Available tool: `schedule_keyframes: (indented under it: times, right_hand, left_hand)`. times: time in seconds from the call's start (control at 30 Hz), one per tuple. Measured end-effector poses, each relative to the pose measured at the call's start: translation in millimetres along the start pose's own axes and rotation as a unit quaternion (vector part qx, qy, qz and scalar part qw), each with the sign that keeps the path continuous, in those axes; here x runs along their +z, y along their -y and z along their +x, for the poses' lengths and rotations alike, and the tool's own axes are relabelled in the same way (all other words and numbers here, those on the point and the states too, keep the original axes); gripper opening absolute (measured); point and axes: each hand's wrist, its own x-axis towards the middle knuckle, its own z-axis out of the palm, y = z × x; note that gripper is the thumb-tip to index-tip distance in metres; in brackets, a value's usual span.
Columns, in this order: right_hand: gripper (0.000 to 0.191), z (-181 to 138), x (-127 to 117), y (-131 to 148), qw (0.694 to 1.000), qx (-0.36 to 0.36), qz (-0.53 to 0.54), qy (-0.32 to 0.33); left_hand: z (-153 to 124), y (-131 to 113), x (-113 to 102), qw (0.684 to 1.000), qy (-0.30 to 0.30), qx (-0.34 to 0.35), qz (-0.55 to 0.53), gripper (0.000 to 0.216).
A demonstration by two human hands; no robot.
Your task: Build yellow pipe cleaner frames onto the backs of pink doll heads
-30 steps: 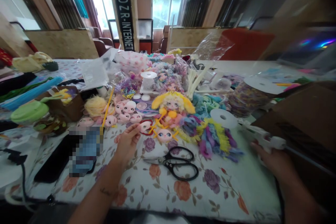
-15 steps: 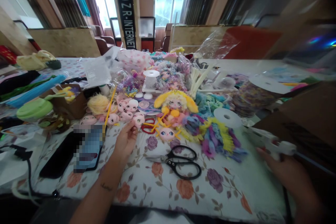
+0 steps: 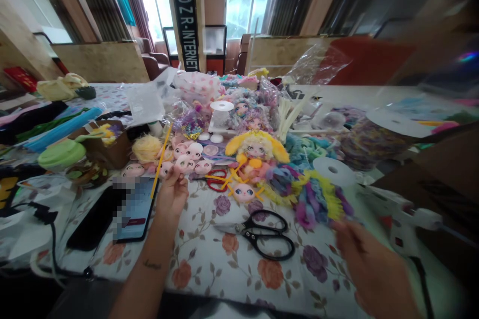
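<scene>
My left hand (image 3: 172,190) is closed on a small pale doll face (image 3: 184,163), pinching its lower edge beside several similar doll faces (image 3: 202,166). My right hand (image 3: 368,259), blurred by motion, hovers over the right of the table; its fingers look curled, but I cannot tell whether anything is in them. To its right stands a white glue gun (image 3: 406,222), apart from the hand. Between my hands lie black-handled scissors (image 3: 267,234), blades pointing left. A doll head with blue eyes (image 3: 244,192) and yellow pipe cleaners rests beyond them, near red-handled scissors (image 3: 216,181).
Two phones lie on the left, one with a dark screen (image 3: 95,217) and one lit (image 3: 137,214). A yellow-eared doll (image 3: 258,149), coloured yarn (image 3: 312,199) and a white spool (image 3: 333,171) sit further back. A brown cardboard box (image 3: 445,179) stands at the right.
My right hand has come away from the glue gun and moved left. My left hand has shifted slightly left, back among the other faces, still holding the doll face. The view has turned a little.
</scene>
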Motion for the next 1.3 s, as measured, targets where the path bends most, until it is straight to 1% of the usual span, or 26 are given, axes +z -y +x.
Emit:
schedule_keyframes:
  times: [0.07,0.1,0.17,0.2,0.27,0.33,0.4,0.5,0.57,0.63,0.73,0.8,0.87,0.93,0.97,1.03,1.07,1.1,1.17,1.2,1.3]
  right_hand:
    - [0.028,14,17,50,0.989,-0.122,0.048,0.068]
    - [0.027,22,26,74,0.973,-0.191,0.064,0.111]
    - [0.025,38,44,115,0.936,-0.303,0.059,0.17]
    - [0.024,47,52,132,0.921,-0.331,0.045,0.201]
    - [0.02,63,70,162,0.903,-0.355,0.009,0.241]
    - [0.017,78,90,183,0.902,-0.358,0.004,0.24]
    - [0.015,88,109,197,0.904,-0.357,0.006,0.237]
    - [0.014,95,130,202,0.907,-0.348,0.034,0.236]
    - [0.015,98,135,198,0.91,-0.335,0.07,0.233]
    - [0.015,101,133,193,0.914,-0.314,0.117,0.227]
    - [0.01,107,123,186,0.916,-0.268,0.2,0.222]
    - [0.011,108,114,185,0.91,-0.235,0.257,0.224]
    - [0.018,106,104,185,0.9,-0.213,0.303,0.232]
    - [0.022,98,94,184,0.879,-0.194,0.354,0.253]
    - [0.022,92,89,183,0.863,-0.178,0.387,0.273]
    - [0.021,80,81,179,0.814,-0.121,0.465,0.326]
    - [0.021,73,78,177,0.793,-0.087,0.493,0.348]
    - [0.021,67,75,173,0.778,-0.056,0.511,0.362]
    - [0.023,57,73,167,0.772,-0.023,0.522,0.362]
    - [0.024,54,73,163,0.773,-0.02,0.525,0.356]
    - [0.026,46,76,156,0.779,-0.038,0.526,0.339]
  left_hand:
    - [-1,1,0,1.0,0.003,0.002,0.003,0.016]
    - [-1,2,0,1.0,0.004,0.003,0.003,0.016]
    - [-1,5,0,1.0,0.006,0.005,0.001,0.017]
    - [-1,7,0,1.0,0.007,0.005,-0.001,0.017]
    - [-1,9,0,1.0,0.009,0.001,-0.005,0.016]
    - [-1,10,0,1.0,0.008,-0.008,-0.008,0.016]
    - [-1,9,0,1.0,0.006,-0.02,-0.01,0.015]
    - [0,8,1,1.0,0.001,-0.029,-0.012,0.014]
    - [0,8,2,1.0,-0.004,-0.027,-0.015,0.014]
    - [0,8,3,1.0,-0.009,-0.025,-0.017,0.014]
    - [-2,9,5,1.0,-0.015,-0.02,-0.016,0.015]
    - [-5,12,6,1.0,-0.014,0.003,0.004,0.016]
    - [-9,16,8,0.998,0.004,0.047,0.044,0.018]
    - [-14,21,9,0.99,0.038,0.101,0.088,0.02]
    - [-16,23,9,0.985,0.056,0.124,0.108,0.021]
    - [-20,28,9,0.972,0.086,0.161,0.146,0.022]
    - [-21,30,8,0.965,0.101,0.172,0.167,0.023]
    - [-22,33,7,0.958,0.118,0.178,0.192,0.023]
    - [-25,39,5,0.939,0.152,0.179,0.25,0.019]
    - [-26,42,5,0.929,0.168,0.175,0.28,0.017]
    - [-35,50,7,0.907,0.204,0.155,0.335,0.025]
